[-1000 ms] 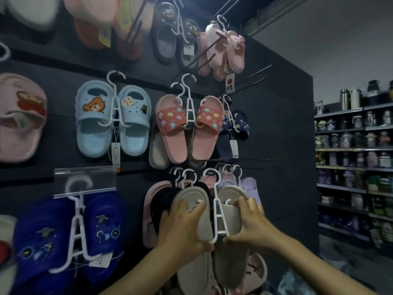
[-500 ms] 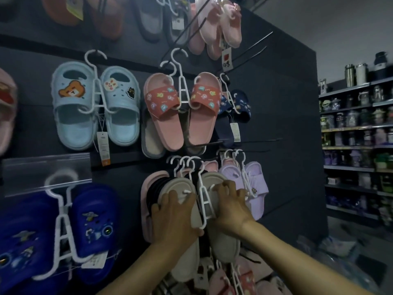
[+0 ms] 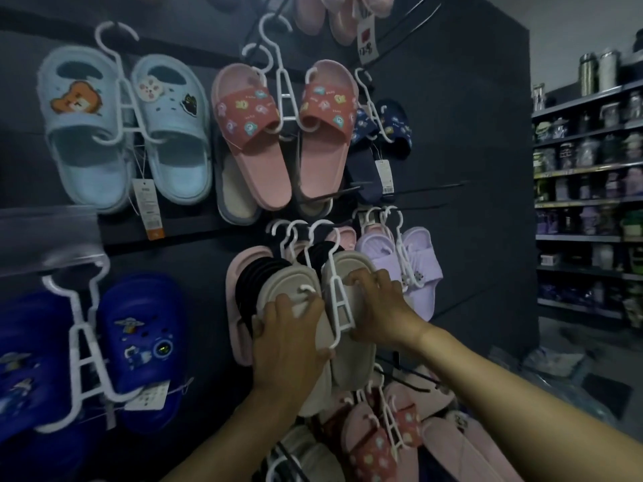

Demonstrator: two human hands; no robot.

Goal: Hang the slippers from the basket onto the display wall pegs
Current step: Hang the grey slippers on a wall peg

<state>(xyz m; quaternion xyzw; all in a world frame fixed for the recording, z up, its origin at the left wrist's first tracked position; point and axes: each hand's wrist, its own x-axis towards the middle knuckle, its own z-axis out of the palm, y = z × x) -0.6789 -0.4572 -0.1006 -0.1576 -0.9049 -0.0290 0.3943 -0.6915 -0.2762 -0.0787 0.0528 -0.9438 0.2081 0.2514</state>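
A pair of beige slippers point(image 3: 351, 363) hangs soles outward on a white plastic hanger point(image 3: 339, 304), at the front of a stack of black and pink pairs on a peg of the dark display wall point(image 3: 452, 133). My left hand point(image 3: 288, 339) grips the left beige slipper, fingers curled over its edge. My right hand point(image 3: 377, 304) holds the right beige slipper near its top, fingers curled round it. The hanger's hook point(image 3: 318, 226) sits by two other white hooks at the peg. No basket is in view.
Light blue clogs point(image 3: 121, 127), coral slides point(image 3: 282, 133) and navy slippers point(image 3: 381, 130) hang above. Blue clogs point(image 3: 139, 346) hang at the left, lilac slippers point(image 3: 407, 266) at the right, pink and red pairs point(image 3: 393, 436) below. Bare wire pegs point(image 3: 428, 187) jut out. Store shelves point(image 3: 588, 189) with bottles stand at the far right.
The view has dropped and moved closer to the wall. Both hands stay on the beige pair, which has settled lower against the stack on the peg.
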